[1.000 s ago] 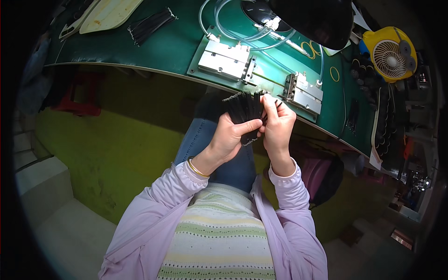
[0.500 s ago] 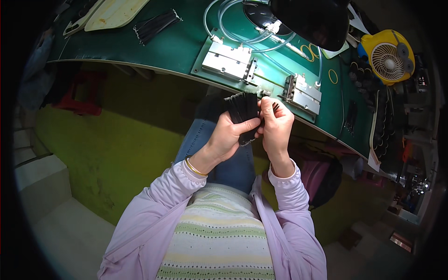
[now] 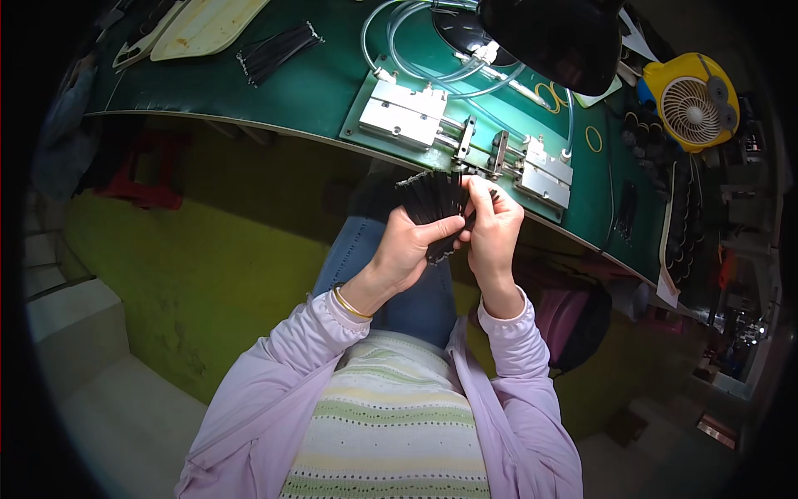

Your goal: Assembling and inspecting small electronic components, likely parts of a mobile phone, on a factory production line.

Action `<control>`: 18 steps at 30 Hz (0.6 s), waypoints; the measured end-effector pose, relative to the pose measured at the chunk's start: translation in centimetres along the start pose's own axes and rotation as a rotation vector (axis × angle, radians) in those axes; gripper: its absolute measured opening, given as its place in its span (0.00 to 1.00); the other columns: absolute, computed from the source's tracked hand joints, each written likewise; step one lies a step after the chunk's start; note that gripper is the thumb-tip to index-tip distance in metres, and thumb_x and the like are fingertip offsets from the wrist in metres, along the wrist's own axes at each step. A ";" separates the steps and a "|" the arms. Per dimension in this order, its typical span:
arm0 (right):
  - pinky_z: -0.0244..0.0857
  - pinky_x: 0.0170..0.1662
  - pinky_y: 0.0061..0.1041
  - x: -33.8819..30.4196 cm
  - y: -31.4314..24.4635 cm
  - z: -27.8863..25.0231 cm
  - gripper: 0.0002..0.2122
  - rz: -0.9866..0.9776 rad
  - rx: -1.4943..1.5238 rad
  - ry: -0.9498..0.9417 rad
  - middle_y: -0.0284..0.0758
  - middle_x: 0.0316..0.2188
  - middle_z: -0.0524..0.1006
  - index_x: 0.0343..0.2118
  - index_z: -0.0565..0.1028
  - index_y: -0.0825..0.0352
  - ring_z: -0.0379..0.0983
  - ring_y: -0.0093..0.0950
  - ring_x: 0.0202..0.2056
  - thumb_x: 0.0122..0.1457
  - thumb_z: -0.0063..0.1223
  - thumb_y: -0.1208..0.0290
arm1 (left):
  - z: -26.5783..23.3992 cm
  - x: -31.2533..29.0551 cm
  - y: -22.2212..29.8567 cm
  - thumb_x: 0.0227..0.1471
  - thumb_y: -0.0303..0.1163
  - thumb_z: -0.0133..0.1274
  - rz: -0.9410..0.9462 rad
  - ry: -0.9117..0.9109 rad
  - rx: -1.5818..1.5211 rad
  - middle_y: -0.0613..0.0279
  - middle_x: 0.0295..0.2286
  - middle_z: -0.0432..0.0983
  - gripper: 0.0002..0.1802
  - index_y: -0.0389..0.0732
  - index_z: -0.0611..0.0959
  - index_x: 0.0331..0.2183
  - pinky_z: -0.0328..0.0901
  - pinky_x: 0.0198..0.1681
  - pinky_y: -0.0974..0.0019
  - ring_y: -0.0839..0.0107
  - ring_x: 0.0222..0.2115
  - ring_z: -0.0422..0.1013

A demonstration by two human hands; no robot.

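Note:
My left hand (image 3: 406,244) is wrapped round a fanned bundle of short, thin black strands (image 3: 428,201) with pale tips, its thumb lying across them. Close beside it, my right hand (image 3: 494,223) is closed in a pinch at the bundle's right side. A few dark strand ends poke out behind its fingers; what exactly it pinches is partly hidden. Just beyond the fingertips stands a pneumatic fixture on a green base plate (image 3: 356,125), with a left metal cylinder block (image 3: 403,111) and a right one (image 3: 544,176). Their dark jaws (image 3: 467,140) face each other across a narrow gap.
A black lamp shade (image 3: 553,41) hangs over the green table (image 3: 191,87). Clear air hoses (image 3: 397,37) loop behind the fixture. Another black strand bundle (image 3: 281,51) and a cream tray (image 3: 204,29) lie at the left. A yellow fan (image 3: 692,101) stands at the right.
The fixture's two jaws have slid out from their blocks toward each other. My hands have barely moved; the strands in the left one are fanned slightly differently.

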State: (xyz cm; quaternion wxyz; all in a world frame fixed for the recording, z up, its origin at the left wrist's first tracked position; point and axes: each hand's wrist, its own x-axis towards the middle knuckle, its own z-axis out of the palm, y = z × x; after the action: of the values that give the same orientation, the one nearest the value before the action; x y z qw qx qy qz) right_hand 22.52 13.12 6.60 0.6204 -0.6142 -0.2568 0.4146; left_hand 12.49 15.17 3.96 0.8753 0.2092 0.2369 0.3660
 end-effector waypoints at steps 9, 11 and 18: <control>0.47 0.07 0.11 0.6 0.5 -0.3 0.09 0.006 0.045 -0.013 0.25 0.10 0.63 0.22 0.73 0.70 0.55 0.12 0.07 0.53 0.46 0.70 | 0.1 0.4 0.0 0.42 0.19 0.50 -0.017 -0.020 0.004 0.65 0.26 0.71 0.10 0.36 0.74 0.33 0.65 0.25 0.75 0.77 0.23 0.69; 0.46 0.07 0.12 0.8 0.6 -0.4 0.11 -0.013 0.053 -0.017 0.26 0.09 0.64 0.21 0.73 0.71 0.55 0.12 0.06 0.53 0.47 0.69 | 0.1 0.4 0.0 0.42 0.19 0.51 -0.017 -0.019 0.009 0.65 0.26 0.71 0.10 0.36 0.74 0.33 0.65 0.25 0.75 0.77 0.23 0.69; 0.47 0.07 0.11 0.3 0.3 -0.3 0.11 -0.016 0.000 -0.019 0.26 0.09 0.65 0.20 0.72 0.69 0.54 0.12 0.06 0.54 0.46 0.68 | 0.1 0.1 0.3 0.43 0.19 0.50 -0.040 -0.013 0.018 0.65 0.25 0.71 0.09 0.36 0.74 0.32 0.65 0.25 0.75 0.77 0.22 0.69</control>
State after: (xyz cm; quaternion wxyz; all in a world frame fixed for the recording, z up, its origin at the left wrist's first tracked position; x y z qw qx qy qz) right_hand 22.84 13.17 6.22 0.6214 -0.6080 -0.2675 0.4154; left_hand 12.44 15.41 4.16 0.8820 0.2145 0.2387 0.3451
